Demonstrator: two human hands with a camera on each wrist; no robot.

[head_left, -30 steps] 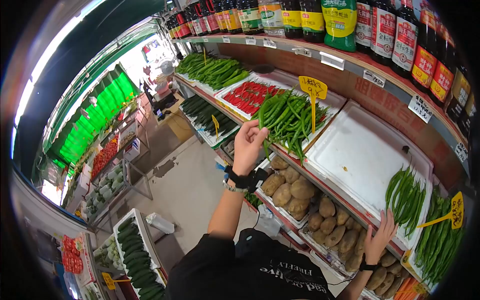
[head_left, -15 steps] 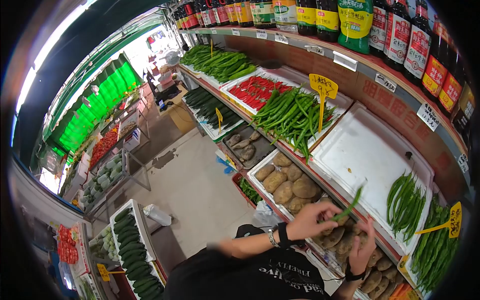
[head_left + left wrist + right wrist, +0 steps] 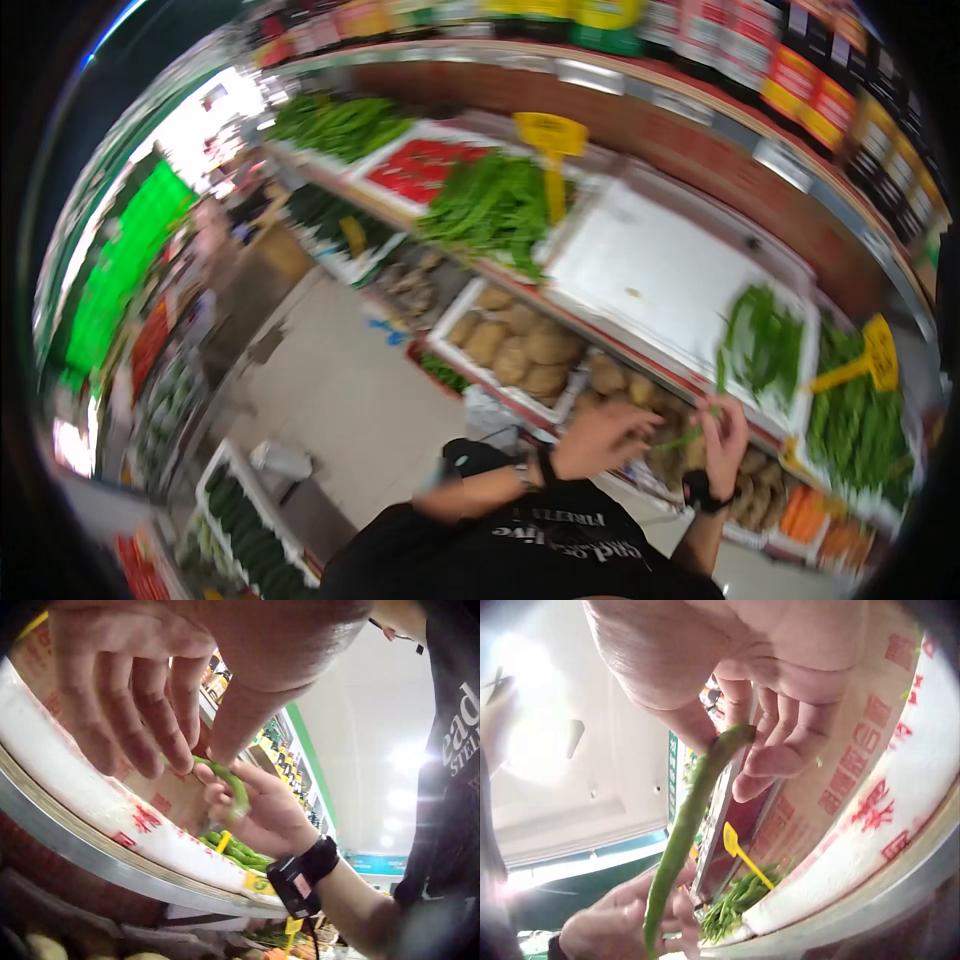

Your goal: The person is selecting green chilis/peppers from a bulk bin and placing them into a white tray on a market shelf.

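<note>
A single green chili pepper [image 3: 681, 832] spans the gap between the two hands, in front of the shelf edge. My right hand [image 3: 724, 442] pinches its upper end between thumb and fingers in the right wrist view. My left hand [image 3: 592, 444] is on the other end; in the left wrist view the pepper [image 3: 235, 791] runs at its thumb and fingertips. Beyond the hands, a white foam tray [image 3: 640, 250] carries a small pile of green chilies [image 3: 765, 340] at its right end. The head view is blurred.
More green chilies [image 3: 490, 205] and red chilies [image 3: 415, 170] lie left of the tray, with a yellow price sign [image 3: 552, 135]. Potatoes [image 3: 525, 350] fill trays on the lower shelf. Long green peppers [image 3: 860, 430] are at right, bottles [image 3: 740, 45] above.
The left hand went from the green chili pile to in front of the body, bringing one pepper. The right hand left the tray edge and met it. The head view has since shifted.
</note>
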